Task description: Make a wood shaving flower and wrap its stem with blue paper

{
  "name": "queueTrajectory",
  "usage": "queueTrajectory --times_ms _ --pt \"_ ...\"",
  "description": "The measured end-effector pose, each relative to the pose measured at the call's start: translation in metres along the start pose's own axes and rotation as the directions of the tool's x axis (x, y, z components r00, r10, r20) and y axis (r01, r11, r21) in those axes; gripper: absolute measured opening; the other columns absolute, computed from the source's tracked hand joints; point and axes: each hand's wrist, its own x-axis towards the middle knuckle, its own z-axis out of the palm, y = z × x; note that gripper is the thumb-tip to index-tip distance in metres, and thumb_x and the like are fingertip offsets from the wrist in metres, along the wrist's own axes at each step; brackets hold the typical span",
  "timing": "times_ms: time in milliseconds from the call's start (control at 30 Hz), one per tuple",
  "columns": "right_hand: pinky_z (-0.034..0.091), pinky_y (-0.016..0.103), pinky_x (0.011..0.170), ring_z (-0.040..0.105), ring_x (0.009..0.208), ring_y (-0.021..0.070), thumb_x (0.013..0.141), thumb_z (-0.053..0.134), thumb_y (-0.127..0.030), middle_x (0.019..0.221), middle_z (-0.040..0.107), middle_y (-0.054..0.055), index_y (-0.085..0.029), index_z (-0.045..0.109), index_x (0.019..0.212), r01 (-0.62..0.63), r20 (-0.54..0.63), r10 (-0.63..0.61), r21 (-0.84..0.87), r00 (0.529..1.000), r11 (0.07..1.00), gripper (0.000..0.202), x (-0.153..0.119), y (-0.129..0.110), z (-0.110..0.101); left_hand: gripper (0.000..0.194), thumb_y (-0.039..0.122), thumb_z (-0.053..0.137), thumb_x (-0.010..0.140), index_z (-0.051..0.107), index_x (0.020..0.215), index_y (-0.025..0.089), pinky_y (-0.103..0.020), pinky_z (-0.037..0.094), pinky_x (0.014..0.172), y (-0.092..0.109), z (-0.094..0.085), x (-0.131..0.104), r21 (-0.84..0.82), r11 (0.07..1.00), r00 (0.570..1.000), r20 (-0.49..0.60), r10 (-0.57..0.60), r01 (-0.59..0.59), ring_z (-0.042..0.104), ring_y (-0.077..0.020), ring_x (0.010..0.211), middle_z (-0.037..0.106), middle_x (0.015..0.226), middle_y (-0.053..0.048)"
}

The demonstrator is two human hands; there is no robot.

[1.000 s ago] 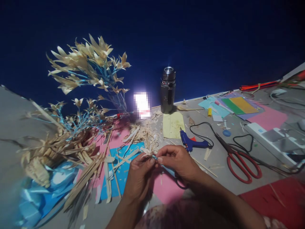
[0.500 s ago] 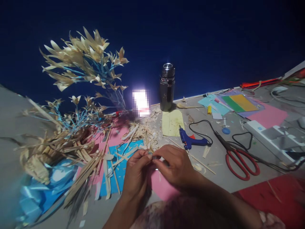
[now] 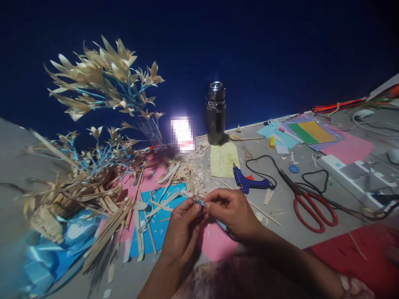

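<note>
My left hand (image 3: 182, 224) pinches one end of a small piece wrapped in light blue strip (image 3: 199, 202); its exact kind is hard to make out. My right hand (image 3: 232, 211) closes thumb and fingers on the same strip, just to the right. A length of blue strip (image 3: 220, 224) shows beneath my right fingers. Under both hands lies a pink sheet (image 3: 218, 245). To the right, a blue glue gun (image 3: 251, 183) rests on its side, its nozzle by a yellow paper (image 3: 223, 160).
Dried-leaf flowers on blue stems (image 3: 121, 83) stand left, above dry husks (image 3: 46, 211) and a blue sheet (image 3: 156, 241). A dark flask (image 3: 216, 120) stands behind. Red-handled scissors (image 3: 314, 211), a white power strip (image 3: 352, 178) and red sheet (image 3: 358, 261) are right.
My right fingers have shifted slightly along the strip, and more blue shows between the hands and below the right one. The whole view has moved a little.
</note>
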Motion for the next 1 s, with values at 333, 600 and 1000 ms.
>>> queueTrajectory --times_ms 333,600,1000 --pt "0.042 0.022 0.055 0.058 0.055 0.0108 0.061 0.087 -0.027 0.061 0.069 0.001 -0.014 0.075 0.069 -0.343 0.146 0.312 0.476 0.939 0.810 0.020 0.005 -0.001 0.004 0.032 0.018 0.100 0.049 0.078 0.072 0.015 -0.026 0.060 0.068 -0.007 -0.007 0.005 -0.016 0.998 0.998 0.037 0.055 -0.054 0.071 -0.0144 0.060 0.078 0.067 -0.005" --pt "0.043 0.024 0.054 0.059 0.056 0.0127 0.079 0.072 -0.022 0.067 0.072 0.002 -0.017 0.079 0.080 0.053 -0.006 -0.053 -0.036 0.999 0.998 0.009 -0.001 0.002 0.005 0.032 0.016 0.100 0.050 0.076 0.072 0.015 -0.026 0.060 0.070 -0.008 -0.009 0.005 -0.048 0.998 0.999 -0.004 0.038 -0.038 0.072 -0.0156 0.065 0.078 0.070 -0.006" --pt "0.046 0.027 0.061 0.062 0.061 0.0148 0.094 0.062 -0.018 0.073 0.073 0.005 -0.016 0.075 0.092 0.574 0.141 -0.595 -0.507 0.792 0.644 0.013 -0.006 0.003 0.001 0.035 0.016 0.101 0.048 0.072 0.067 0.014 -0.019 0.057 0.062 -0.004 0.002 -0.001 -0.069 0.995 0.993 -0.097 0.071 -0.078 0.068 -0.0115 0.061 0.074 0.067 -0.002"
